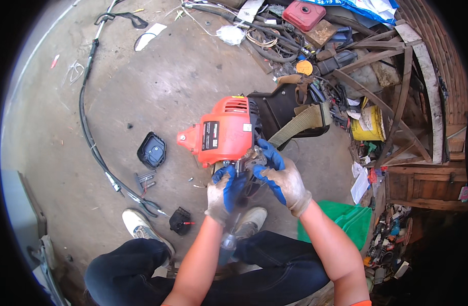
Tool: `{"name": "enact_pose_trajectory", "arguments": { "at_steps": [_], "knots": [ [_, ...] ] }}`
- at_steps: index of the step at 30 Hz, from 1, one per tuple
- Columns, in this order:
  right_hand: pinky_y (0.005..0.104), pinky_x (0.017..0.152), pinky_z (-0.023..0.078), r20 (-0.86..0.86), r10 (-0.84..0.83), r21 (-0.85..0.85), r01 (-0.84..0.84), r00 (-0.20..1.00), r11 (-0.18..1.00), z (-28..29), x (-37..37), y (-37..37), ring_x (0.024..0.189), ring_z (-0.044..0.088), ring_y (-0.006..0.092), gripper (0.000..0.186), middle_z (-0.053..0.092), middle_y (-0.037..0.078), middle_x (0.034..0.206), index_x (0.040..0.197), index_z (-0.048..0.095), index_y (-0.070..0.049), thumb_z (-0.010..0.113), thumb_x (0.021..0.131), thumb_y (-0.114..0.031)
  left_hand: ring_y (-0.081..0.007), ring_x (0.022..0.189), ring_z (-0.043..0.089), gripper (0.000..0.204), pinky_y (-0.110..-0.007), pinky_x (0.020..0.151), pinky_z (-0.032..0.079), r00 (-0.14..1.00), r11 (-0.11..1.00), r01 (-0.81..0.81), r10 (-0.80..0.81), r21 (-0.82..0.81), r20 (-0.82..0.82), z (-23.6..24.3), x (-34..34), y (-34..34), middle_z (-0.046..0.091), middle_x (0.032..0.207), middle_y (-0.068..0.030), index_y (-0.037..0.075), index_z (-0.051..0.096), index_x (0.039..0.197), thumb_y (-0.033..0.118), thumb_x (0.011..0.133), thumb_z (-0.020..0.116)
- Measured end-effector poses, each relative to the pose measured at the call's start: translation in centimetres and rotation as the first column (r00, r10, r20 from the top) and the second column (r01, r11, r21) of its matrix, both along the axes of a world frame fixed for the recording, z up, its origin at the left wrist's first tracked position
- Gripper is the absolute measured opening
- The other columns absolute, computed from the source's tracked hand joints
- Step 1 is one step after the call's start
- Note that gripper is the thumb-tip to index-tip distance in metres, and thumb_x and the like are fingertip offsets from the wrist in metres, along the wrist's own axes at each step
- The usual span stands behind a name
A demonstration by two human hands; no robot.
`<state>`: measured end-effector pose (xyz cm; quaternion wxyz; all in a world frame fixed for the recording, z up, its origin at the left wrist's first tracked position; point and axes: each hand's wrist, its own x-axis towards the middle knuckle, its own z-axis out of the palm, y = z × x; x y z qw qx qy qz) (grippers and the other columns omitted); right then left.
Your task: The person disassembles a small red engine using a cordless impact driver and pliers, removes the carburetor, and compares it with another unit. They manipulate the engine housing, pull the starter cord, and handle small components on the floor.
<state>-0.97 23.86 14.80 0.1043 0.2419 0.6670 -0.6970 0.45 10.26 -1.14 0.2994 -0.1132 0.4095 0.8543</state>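
A small engine with a red plastic cover [226, 130] stands on the floor in front of me, its black backpack frame [274, 109] and olive strap [300, 122] behind it to the right. Low on its near side a metal carburetor [251, 159] is exposed. My right hand [285, 181], in a white and blue work glove, closes its fingers around the carburetor's right side. In a matching glove, my left hand [222, 191] is closed just below the engine, fingertips at the carburetor's left end; what they pinch is hidden. Something below the left fingers is blurred.
Left of the engine lie a black plastic cover [152, 150], a long flexible shaft [83, 102] and T-handled tools [144, 179]. A small black part [181, 221] lies by my left shoe. A green bin [341, 222] is at my right; a wooden frame [422, 97] and clutter stand beyond.
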Motion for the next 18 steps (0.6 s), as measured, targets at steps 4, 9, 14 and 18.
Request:
{"name": "enact_pose_trajectory", "arguments": {
  "at_steps": [4, 9, 14, 18],
  "knots": [
    [0.027, 0.088, 0.049, -0.032, 0.001, -0.071, -0.003, 0.999, 0.997, -1.0, 0.9, 1.5, 0.102, 0.058, 0.0125, 0.066, 0.06, 0.008, 0.124, 0.147, 0.038, 0.003, 0.064, 0.086, -0.004, -0.0226, 0.088, 0.071, 0.033, -0.032, 0.077, 0.058, 0.974, 0.995, -0.046, 0.025, 0.09, 0.224, 2.1, -0.4, 0.4, 0.07, 0.102, -0.0126, 0.004, 0.062, 0.117, 0.031, 0.098, 0.062],
    [0.0267, 0.088, 0.049, -0.019, -0.035, -0.146, 0.031, 0.999, 0.989, 0.1, 2.0, 1.8, 0.099, 0.059, 0.0128, 0.065, 0.061, 0.009, 0.121, 0.145, 0.039, 0.004, 0.065, 0.086, -0.004, -0.0242, 0.092, 0.069, 0.041, -0.035, 0.078, 0.058, 0.964, 0.983, 0.099, -0.057, -0.153, 0.26, 4.2, -0.2, -3.6, 0.069, 0.104, -0.0153, 0.001, 0.057, 0.12, 0.032, 0.095, 0.066],
    [0.0267, 0.088, 0.05, -0.072, -0.021, -0.432, -0.012, 0.997, 0.902, 5.1, 3.7, 0.5, 0.098, 0.062, 0.0138, 0.059, 0.063, 0.009, 0.118, 0.143, 0.04, 0.007, 0.062, 0.089, -0.002, -0.0194, 0.088, 0.068, 0.042, -0.03, 0.076, 0.056, 0.963, 0.896, 0.224, -0.265, -0.384, -0.056, 11.3, -1.6, -8.8, 0.068, 0.105, -0.0123, -0.002, 0.056, 0.125, 0.021, 0.092, 0.068],
    [0.0297, 0.094, 0.05, -0.353, 0.004, -0.307, -0.119, 0.936, 0.944, 4.4, 6.1, -0.2, 0.102, 0.064, 0.017, 0.041, 0.065, 0.01, 0.115, 0.134, 0.049, 0.007, 0.058, 0.095, -0.002, -0.0138, 0.094, 0.065, 0.056, -0.029, 0.08, 0.055, 0.793, 0.779, 0.251, -0.506, -0.574, -0.34, 22.9, -2.5, -9.8, 0.064, 0.116, -0.0071, 0.003, 0.05, 0.137, 0.007, 0.085, 0.071]
  ]
}}
